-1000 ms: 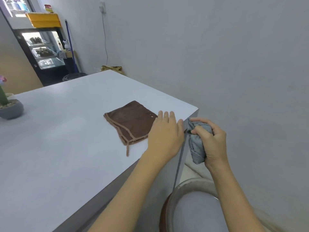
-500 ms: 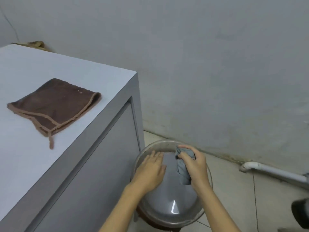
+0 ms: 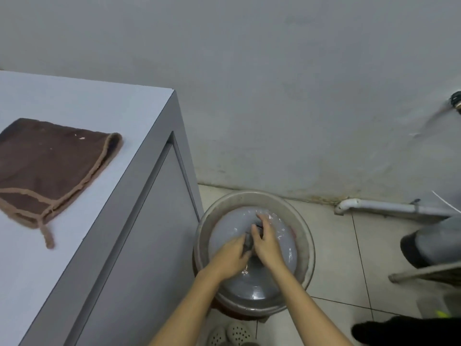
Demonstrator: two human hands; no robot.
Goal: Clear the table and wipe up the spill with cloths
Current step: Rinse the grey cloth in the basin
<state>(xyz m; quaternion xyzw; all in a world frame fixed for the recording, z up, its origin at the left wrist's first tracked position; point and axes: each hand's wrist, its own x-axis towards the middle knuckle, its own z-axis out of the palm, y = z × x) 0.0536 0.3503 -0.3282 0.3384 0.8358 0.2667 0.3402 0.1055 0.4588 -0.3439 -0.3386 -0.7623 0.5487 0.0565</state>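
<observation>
Both hands down in the water-filled basin (image 3: 301,221) on the floor, left hand (image 3: 230,257) and right hand (image 3: 267,243) seemingly curled round the dark wet cloth (image 3: 249,242) between them, while the brown cloth (image 3: 50,166) lies folded on the table (image 3: 74,245) at left.

There is only one camera, worn on the person's head. It looks forward and steeply down from high up. The round grey metal basin of water (image 3: 254,248) on the pale tiled floor (image 3: 336,258) sits low in the middle, quite near. The white flat-topped desk (image 3: 87,116) fills the left side, seen from above. The plain grey wall (image 3: 274,83) fills the top.
</observation>
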